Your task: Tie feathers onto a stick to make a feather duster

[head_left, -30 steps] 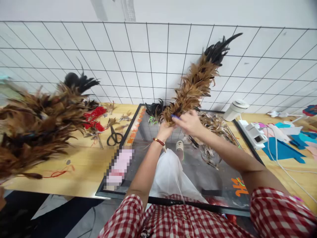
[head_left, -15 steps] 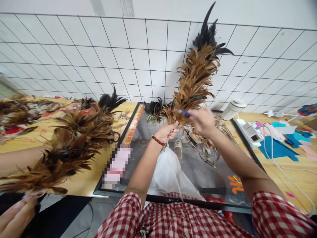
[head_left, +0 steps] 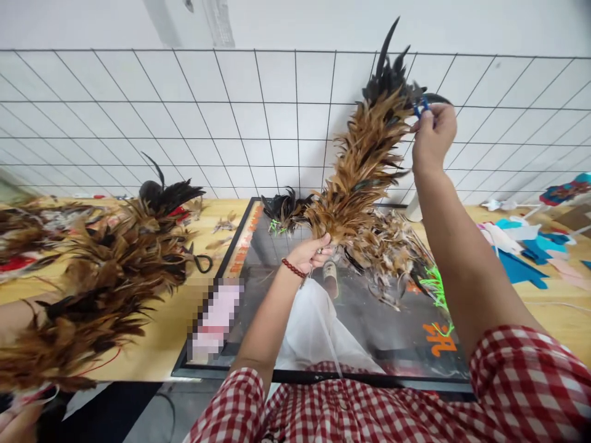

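A long feather duster [head_left: 367,154], brown with black plumes at its tip, slants up to the right against the wall. My left hand [head_left: 311,253] is closed round its lower end, and a thin white string hangs below the fist. Up by the black tip, my right hand [head_left: 434,132] grips small blue-handled cutters [head_left: 421,106]. Their dark metal jaws touch or lie just in front of the dark feathers at the duster's right edge; which, I cannot tell. A heap of loose brown feathers [head_left: 385,255] lies under the duster, with a black feather bunch [head_left: 287,206] to its left.
A black-framed glass panel [head_left: 258,363] covers the table before me. At left, another person's hand [head_left: 23,418] holds a second feather duster [head_left: 106,277], near scissors [head_left: 202,263]. Green strings [head_left: 434,286], blue fabric pieces [head_left: 514,264] and a partly hidden white cup [head_left: 414,210] are at right.
My right hand has moved from the duster's base up to its black tip with the cutters. My left hand keeps its hold. The other person's duster has shifted left.
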A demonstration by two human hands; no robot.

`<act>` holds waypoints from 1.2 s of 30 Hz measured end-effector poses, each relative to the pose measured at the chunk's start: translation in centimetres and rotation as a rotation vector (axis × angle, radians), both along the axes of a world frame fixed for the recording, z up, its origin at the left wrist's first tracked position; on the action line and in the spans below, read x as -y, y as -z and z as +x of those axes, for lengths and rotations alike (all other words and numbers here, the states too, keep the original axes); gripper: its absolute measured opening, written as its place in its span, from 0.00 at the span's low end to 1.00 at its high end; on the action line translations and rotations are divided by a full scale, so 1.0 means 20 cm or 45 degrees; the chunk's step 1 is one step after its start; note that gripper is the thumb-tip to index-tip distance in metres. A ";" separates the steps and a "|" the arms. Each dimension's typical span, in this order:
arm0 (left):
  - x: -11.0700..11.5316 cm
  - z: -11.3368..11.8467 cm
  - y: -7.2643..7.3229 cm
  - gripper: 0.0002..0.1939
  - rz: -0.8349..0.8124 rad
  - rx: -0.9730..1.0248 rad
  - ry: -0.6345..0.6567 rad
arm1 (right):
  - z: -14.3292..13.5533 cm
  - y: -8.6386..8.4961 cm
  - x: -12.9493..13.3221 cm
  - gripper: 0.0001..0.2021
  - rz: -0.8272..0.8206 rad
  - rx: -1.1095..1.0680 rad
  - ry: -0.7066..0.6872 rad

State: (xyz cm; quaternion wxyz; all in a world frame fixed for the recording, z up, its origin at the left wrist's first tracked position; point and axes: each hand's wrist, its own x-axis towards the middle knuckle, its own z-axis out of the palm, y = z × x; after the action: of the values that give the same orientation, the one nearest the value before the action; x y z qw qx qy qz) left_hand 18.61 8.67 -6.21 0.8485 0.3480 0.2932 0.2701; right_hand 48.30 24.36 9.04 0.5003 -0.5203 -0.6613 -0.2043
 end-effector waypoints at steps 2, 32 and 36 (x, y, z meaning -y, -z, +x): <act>0.00 0.01 0.00 0.24 -0.056 0.054 -0.012 | -0.07 0.07 0.15 0.23 -0.013 -0.272 -0.091; 0.02 0.04 0.02 0.22 1.097 -1.143 -0.969 | -0.39 0.28 0.70 0.24 0.088 0.561 -0.095; 0.04 -0.02 -0.02 0.31 1.324 -1.722 -0.890 | -0.62 0.46 0.75 0.23 -0.123 0.855 -0.187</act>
State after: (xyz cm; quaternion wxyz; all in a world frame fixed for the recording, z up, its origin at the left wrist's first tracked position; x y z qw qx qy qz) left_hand 18.21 7.92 -5.86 0.1033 0.6610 0.6568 0.3479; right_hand 35.87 9.28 -0.10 0.2430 -0.3981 -0.8335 -0.2961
